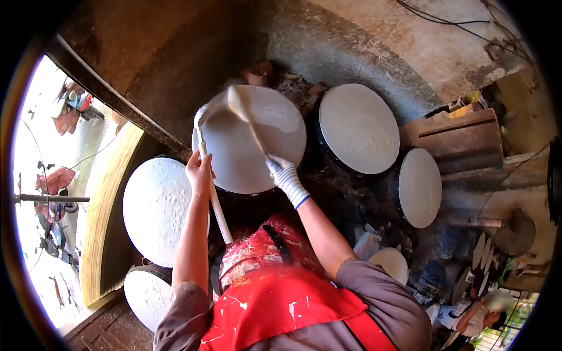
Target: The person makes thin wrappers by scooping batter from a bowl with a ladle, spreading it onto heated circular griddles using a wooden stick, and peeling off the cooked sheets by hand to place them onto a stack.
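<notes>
A large round drum-like form [252, 158] with a smooth white top stands before me, part of its surface wet-looking. My left hand [200, 169], bare, is wrapped round a long pale pole [219, 216]; the pole's crooked, white-coated upper end reaches the drum's left edge. My right hand [287, 180], in a striped white glove with a blue cuff, grips the thin handle of a white-ended stick tool [250, 126]. That tool slants up over the drum's top, its wide end blurred, so its exact kind and whether it touches are unclear.
More white-topped round forms stand on the left [157, 210], lower left [146, 298], upper right [359, 128] and right [420, 187]. A stained wall [351, 47] rises behind. Another person [474, 319] is at the lower right. A bright opening lies left.
</notes>
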`<state>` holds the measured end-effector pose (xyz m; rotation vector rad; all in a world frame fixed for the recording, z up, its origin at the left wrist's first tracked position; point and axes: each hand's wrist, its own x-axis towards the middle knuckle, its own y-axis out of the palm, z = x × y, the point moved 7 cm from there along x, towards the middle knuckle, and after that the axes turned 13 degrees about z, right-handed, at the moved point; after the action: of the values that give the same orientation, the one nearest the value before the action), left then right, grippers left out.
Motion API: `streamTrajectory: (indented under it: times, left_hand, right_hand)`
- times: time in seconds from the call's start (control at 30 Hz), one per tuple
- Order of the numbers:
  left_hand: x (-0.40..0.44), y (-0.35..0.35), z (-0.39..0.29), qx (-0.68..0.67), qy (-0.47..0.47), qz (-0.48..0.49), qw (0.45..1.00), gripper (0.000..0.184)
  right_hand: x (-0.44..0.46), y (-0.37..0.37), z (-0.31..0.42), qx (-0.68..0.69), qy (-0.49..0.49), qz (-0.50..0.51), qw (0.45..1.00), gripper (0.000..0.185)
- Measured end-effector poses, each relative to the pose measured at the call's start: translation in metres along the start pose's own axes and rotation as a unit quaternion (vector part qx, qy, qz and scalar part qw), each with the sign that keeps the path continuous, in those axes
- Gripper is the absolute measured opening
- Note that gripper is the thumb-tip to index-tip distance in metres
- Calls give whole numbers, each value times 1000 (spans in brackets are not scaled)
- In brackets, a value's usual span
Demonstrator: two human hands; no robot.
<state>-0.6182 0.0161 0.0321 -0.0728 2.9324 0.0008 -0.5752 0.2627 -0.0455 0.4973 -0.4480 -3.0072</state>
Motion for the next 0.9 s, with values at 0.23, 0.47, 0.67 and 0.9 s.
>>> streamTrajectory:
  times: [0.23,0.47,0.67,0.9]
  left_hand:
    - [-24,-10,10,-53,-21,-27,998,32]
    - [-56,-16,17,-93,-52,-65,992,23]
    - [-84,-19,19,-118,-74,-99,985,18]
    - [-99,-15,22,-166,-80,-125,975,14]
  right_hand:
    - [-10,-44,38,-113,-50,-56,991,27]
    - [15,-35,23,-89,96,154,979,23]
    - [46,-112,53,-143,-58,47,987,26]
    - [58,-49,63,-292,17,276,916,26]
